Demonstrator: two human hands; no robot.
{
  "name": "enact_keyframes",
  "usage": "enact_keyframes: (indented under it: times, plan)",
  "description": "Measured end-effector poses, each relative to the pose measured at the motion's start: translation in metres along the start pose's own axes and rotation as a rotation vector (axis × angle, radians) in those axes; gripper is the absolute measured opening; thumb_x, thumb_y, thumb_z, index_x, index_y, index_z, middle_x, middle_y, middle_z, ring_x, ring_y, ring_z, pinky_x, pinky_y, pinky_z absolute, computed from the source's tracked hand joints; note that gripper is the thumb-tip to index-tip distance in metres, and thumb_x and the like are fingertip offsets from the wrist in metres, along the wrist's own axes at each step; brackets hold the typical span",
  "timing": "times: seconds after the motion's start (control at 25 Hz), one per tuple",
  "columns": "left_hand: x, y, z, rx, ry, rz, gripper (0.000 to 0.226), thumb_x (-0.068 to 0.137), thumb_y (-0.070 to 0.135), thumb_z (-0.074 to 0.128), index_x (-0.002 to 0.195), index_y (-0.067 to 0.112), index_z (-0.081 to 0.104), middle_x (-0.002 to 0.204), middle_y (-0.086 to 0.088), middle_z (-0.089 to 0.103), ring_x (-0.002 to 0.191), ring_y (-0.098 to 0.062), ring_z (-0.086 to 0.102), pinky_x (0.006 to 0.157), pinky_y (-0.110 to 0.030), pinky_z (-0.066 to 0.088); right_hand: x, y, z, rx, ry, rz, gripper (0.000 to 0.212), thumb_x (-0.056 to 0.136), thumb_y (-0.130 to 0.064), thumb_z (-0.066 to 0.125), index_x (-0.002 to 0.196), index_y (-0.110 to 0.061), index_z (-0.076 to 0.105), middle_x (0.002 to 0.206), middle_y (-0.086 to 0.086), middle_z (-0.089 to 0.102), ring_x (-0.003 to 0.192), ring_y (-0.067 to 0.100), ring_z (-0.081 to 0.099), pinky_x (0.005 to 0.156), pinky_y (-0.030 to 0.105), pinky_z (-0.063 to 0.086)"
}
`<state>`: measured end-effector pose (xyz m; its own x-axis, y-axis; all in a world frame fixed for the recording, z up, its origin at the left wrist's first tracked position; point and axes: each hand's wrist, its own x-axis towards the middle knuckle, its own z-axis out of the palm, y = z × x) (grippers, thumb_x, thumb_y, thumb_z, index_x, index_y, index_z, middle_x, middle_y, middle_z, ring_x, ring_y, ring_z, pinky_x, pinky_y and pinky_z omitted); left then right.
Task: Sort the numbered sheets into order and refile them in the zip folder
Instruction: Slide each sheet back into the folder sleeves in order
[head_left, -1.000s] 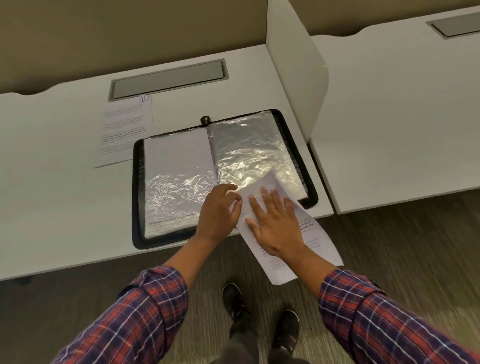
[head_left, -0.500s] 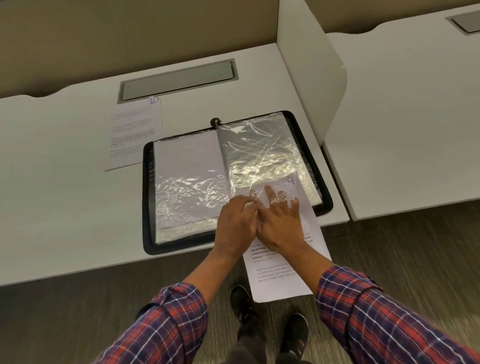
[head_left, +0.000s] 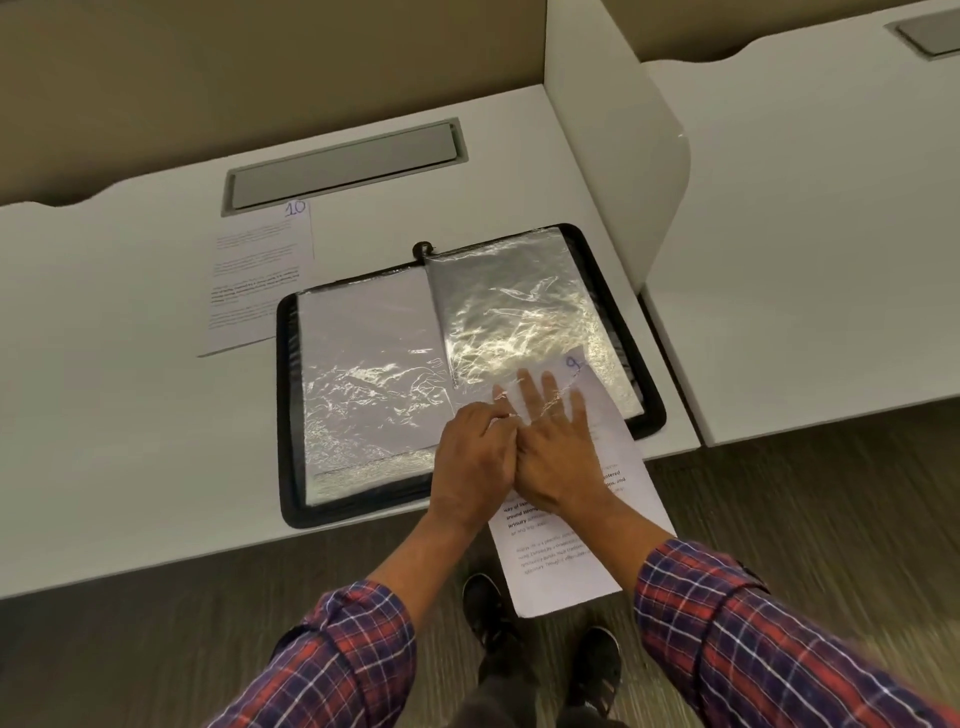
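Observation:
The black zip folder (head_left: 288, 415) lies open on the white desk (head_left: 119, 426), showing shiny plastic sleeves. The sheet marked 9 (head_left: 566, 571) sits with its top part inside the right-hand sleeve (head_left: 514, 312), while its lower half hangs over the desk's front edge. My right hand (head_left: 556, 452) lies flat on this sheet, its straight fingers under the plastic. My left hand (head_left: 467, 462), right beside it, pinches the sleeve's lower edge with curled fingers. The sheet marked 10 (head_left: 254, 280) lies on the desk behind the folder's left side.
A white divider panel (head_left: 613, 156) stands just right of the folder, with a second desk (head_left: 805, 260) beyond it. A grey cable-tray cover (head_left: 343, 166) is set into the desk at the back. Carpet and my shoes show below the desk edge.
Sheet 9 has turned straighter and slid further up into the right-hand sleeve. My right fingers went in under the plastic, and my left hand closed in beside my right hand.

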<state>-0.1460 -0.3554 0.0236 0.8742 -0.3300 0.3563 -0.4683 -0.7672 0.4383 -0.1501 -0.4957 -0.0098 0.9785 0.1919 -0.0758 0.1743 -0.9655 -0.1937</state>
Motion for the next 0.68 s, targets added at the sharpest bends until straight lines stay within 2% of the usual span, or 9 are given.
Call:
enact_keyframes:
  times: [0.08,0.16,0.2,0.28,0.44,0.56,0.64,0.68]
  plan:
    - [0.002,-0.002,0.002,-0.017,-0.022,-0.008,0.007,0.098,0.007,0.065,0.098,0.005,0.072,0.104,-0.009,0.069,0.096,-0.022,0.061,0.082,-0.038,0.054,-0.001,0.002,-0.001,0.028,0.024,0.024,0.077,0.106,-0.060,0.024,0.168,-0.017,0.006,0.174,0.015,-0.005,0.161,0.035,-0.001,0.129,0.058,0.003]
    - [0.003,-0.004,0.005,-0.017,-0.048,-0.006,0.007,0.099,0.010,0.064,0.100,0.006,0.070,0.110,-0.010,0.068,0.102,-0.022,0.062,0.087,-0.037,0.055,-0.012,0.009,0.000,0.055,0.107,0.059,0.073,0.108,-0.050,0.028,0.165,-0.004,0.017,0.172,0.021,0.012,0.159,0.036,0.017,0.130,0.053,0.012]
    - [0.003,-0.004,0.006,-0.007,-0.063,-0.001,0.008,0.099,0.011,0.064,0.102,0.006,0.070,0.114,-0.010,0.068,0.106,-0.022,0.062,0.090,-0.037,0.055,-0.019,0.014,0.001,0.053,0.148,0.065,0.073,0.109,-0.049,0.029,0.163,-0.001,0.021,0.171,0.022,0.017,0.158,0.035,0.020,0.129,0.053,0.014]
    - [0.004,-0.003,0.008,0.013,-0.086,0.018,0.010,0.100,0.012,0.064,0.106,0.007,0.070,0.118,-0.010,0.067,0.110,-0.022,0.062,0.094,-0.036,0.055,-0.032,0.020,0.003,0.042,0.171,0.069,0.076,0.109,-0.054,0.029,0.163,-0.001,0.022,0.171,0.022,0.017,0.160,0.034,0.016,0.129,0.055,0.013]
    - [0.007,-0.002,0.012,0.029,-0.110,0.027,0.016,0.098,0.011,0.065,0.110,0.003,0.071,0.116,-0.012,0.069,0.110,-0.023,0.062,0.098,-0.037,0.054,-0.025,0.021,0.002,0.027,0.108,0.082,0.078,0.109,-0.059,0.026,0.166,-0.008,0.010,0.174,0.015,0.004,0.162,0.029,-0.002,0.129,0.056,0.006]
    - [0.012,-0.002,0.011,0.036,-0.133,0.013,0.014,0.098,0.011,0.065,0.106,0.003,0.072,0.112,-0.010,0.069,0.106,-0.022,0.062,0.094,-0.037,0.056,-0.016,0.021,0.000,0.078,0.089,0.131,0.077,0.110,-0.056,0.022,0.166,-0.006,0.004,0.174,0.015,0.001,0.162,0.030,-0.002,0.130,0.054,0.003]
    - [0.013,0.001,0.009,0.037,-0.153,0.022,0.013,0.098,0.013,0.064,0.106,0.005,0.070,0.111,-0.009,0.067,0.104,-0.020,0.062,0.090,-0.035,0.056,-0.018,0.024,-0.001,0.113,0.126,0.120,0.072,0.111,-0.048,0.026,0.164,-0.001,0.014,0.171,0.021,0.015,0.160,0.034,0.013,0.130,0.053,0.012]
    - [0.013,0.003,0.008,0.041,-0.159,0.031,0.013,0.097,0.013,0.065,0.106,0.005,0.070,0.111,-0.009,0.067,0.102,-0.020,0.062,0.088,-0.035,0.057,-0.023,0.025,-0.001,0.123,0.184,0.083,0.066,0.111,-0.042,0.031,0.160,0.002,0.028,0.165,0.024,0.031,0.155,0.036,0.029,0.128,0.052,0.022]
